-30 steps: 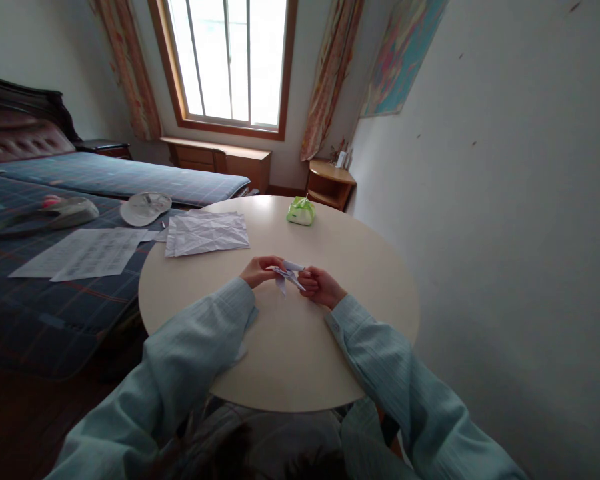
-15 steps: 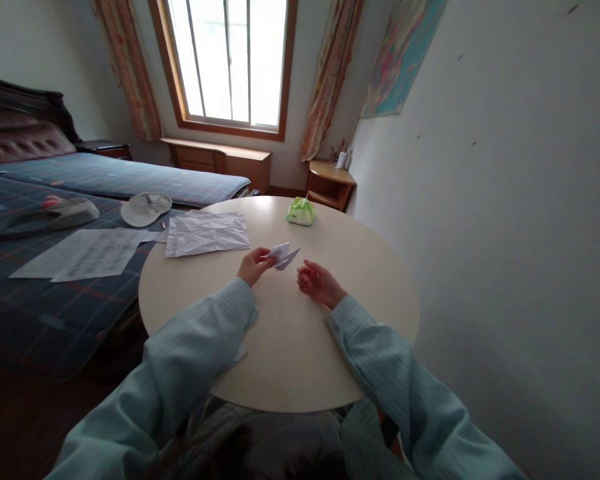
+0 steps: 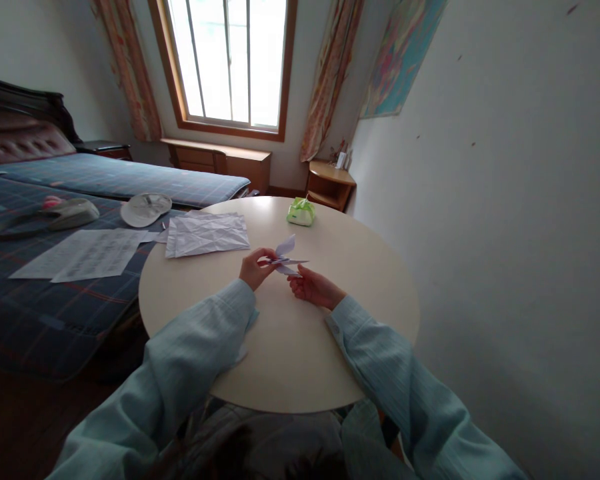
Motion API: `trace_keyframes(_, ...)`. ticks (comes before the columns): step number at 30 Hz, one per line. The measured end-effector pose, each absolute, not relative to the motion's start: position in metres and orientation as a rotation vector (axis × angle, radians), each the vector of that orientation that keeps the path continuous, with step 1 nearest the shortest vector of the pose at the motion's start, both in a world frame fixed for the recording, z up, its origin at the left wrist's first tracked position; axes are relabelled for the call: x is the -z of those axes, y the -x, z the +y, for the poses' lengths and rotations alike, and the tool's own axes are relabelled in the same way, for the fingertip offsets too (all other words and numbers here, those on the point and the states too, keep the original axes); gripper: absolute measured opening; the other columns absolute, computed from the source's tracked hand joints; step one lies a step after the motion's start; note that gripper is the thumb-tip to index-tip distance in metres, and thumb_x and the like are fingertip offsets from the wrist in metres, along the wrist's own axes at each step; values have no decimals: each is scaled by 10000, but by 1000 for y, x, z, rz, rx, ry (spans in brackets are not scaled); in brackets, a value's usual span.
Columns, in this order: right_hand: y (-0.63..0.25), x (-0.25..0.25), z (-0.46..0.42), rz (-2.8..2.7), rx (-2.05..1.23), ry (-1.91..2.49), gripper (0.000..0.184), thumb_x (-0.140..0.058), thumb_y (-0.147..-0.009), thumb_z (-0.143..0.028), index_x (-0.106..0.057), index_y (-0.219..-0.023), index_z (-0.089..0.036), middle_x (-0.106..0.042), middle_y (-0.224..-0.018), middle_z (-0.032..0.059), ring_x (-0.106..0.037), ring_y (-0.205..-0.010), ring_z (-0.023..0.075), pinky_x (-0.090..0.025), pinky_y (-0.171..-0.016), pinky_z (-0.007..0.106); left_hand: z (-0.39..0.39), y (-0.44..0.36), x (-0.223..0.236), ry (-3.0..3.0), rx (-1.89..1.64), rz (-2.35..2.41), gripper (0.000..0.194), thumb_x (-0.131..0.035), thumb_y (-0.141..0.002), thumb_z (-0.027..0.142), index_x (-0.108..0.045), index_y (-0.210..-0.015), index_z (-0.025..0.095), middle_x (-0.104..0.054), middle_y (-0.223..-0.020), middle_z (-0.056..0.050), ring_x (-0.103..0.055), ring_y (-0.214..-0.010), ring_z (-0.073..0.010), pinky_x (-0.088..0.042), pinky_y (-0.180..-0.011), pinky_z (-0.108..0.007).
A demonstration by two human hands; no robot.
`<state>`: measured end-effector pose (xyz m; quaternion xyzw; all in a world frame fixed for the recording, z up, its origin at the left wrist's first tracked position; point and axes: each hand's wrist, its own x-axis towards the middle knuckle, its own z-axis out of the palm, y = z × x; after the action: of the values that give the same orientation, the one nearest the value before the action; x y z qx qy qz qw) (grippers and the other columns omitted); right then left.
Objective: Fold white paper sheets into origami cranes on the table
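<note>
Above the middle of the round white table point(image 3: 300, 360), my left hand point(image 3: 256, 267) pinches a folded piece of white paper point(image 3: 286, 247). Its pointed flaps stick up and out to the right, spread apart. My right hand point(image 3: 316, 285) is closed, with thumb and forefinger pressed together on the tip of the paper's lower flap. The other fingers of that hand are curled in. Part of the fold is hidden behind my left fingers.
Creased white sheets point(image 3: 207, 233) lie at the table's back left, and a green tissue pack point(image 3: 301, 212) stands at the back. Printed sheets point(image 3: 87, 253), a white cap point(image 3: 146, 209) and a bag point(image 3: 73, 213) rest on the bed. A wall point(image 3: 505, 267) rises at right.
The folded paper has turned and its flaps have opened wider. My right hand has moved slightly left and now grips the lower flap; before, it was apart from the paper.
</note>
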<state>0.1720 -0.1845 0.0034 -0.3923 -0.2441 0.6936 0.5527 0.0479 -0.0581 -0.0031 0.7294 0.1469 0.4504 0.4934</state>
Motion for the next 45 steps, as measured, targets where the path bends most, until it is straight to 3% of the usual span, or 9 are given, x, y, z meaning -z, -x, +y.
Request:
trace_keyframes(12,-171,-5,-186,-628,-1653,1002,346,-401,-824,-354,-586,-728,-78,-565,-577,18,-525,-508,45,-418,-494,133,-61,-46,1,-1821,-1149,333,198,-638,-587,297,-564,-680,139,-584,-784,-33,-561,-740,-129,-518,-637,-267)
trace_keyframes(23,-170,-1,-184,-642,-1476,978,103,-612,-676,-189,-534,-659,-124,-551,-569,-16,-498,-493,34,-407,-469,121,-59,-47,2,-1807,-1122,344,192,-633,-581,271,-564,-701,138,-580,-767,-30,-564,-735,-132,-524,-661,-291)
trace_keyframes(35,-174,0,-182,-566,-1304,984,73,-616,-652,-142,-545,-659,-125,-534,-564,-34,-464,-480,20,-390,-467,128,-50,-52,11,-1803,-1014,337,191,-554,-616,200,-579,-793,137,-605,-809,-38,-563,-814,-144,-511,-729,-314)
trace_keyframes(39,-175,-1,-181,-531,-1231,974,66,-615,-636,-134,-550,-637,-130,-514,-536,-47,-451,-470,17,-368,-446,127,-50,-53,14,-1788,-937,291,286,-507,-587,109,-582,-860,148,-598,-902,-52,-552,-890,-154,-494,-768,-321)
trace_keyframes(45,-172,-3,-182,-544,-1208,1024,95,-646,-604,-148,-564,-649,-131,-523,-546,-44,-455,-483,23,-364,-464,146,-48,-53,16,-1787,-971,333,294,-593,-553,157,-585,-848,146,-600,-891,-59,-567,-835,-161,-517,-702,-321)
